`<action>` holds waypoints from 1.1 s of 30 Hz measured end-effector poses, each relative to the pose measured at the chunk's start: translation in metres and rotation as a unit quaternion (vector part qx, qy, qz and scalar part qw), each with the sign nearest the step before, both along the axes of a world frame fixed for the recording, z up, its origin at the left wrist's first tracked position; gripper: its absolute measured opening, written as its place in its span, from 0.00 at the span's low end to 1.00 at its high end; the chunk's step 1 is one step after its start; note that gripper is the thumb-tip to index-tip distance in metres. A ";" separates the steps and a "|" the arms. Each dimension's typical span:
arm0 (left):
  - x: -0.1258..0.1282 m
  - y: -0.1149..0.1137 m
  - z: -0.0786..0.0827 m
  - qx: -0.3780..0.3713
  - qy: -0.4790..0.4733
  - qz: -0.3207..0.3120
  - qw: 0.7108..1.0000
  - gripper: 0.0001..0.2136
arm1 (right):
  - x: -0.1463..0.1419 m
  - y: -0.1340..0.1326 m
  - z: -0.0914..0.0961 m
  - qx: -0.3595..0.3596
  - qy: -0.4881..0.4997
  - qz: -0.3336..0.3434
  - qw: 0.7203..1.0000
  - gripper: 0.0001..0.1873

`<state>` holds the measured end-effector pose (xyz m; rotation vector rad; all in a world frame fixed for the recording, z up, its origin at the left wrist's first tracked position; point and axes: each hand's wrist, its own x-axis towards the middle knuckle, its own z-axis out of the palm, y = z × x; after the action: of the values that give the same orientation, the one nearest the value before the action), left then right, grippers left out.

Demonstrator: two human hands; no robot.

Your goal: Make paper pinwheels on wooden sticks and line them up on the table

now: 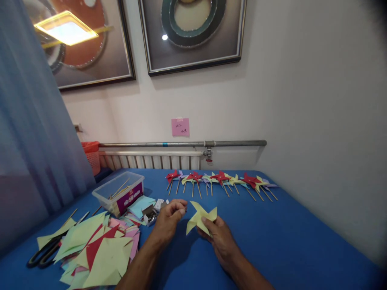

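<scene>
My right hand (223, 241) grips a pale yellow paper pinwheel (198, 215), thumb pressed near its centre where the folded points meet. No stick shows on it. Just left of the pinwheel, my left hand (169, 217) is closed in a pinch, thumb against fingertips; something tiny and dark may be there, too small to name. A small open box of metal pins (150, 214) lies beyond my left wrist. Cut paper squares (110, 257), in yellow, green, red and pink, are heaped beside my left forearm.
Finished pinwheels on sticks (220, 177) lie in a row at the back of the blue table (272, 245). A clear plastic tub (102, 195) holding sticks stands back left. Black-handled scissors (48, 249) lie at the left, near a blue curtain (36, 121).
</scene>
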<state>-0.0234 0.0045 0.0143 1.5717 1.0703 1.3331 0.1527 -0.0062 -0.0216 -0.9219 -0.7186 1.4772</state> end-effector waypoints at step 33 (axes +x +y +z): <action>0.018 -0.015 -0.002 0.045 0.191 -0.004 0.981 0.05 | -0.012 0.000 -0.009 0.060 -0.021 0.029 0.998 0.24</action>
<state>-0.0056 -0.0106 0.0123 1.9509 1.2422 1.1113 0.1405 -0.0060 -0.0311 -0.8473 -0.8622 1.4533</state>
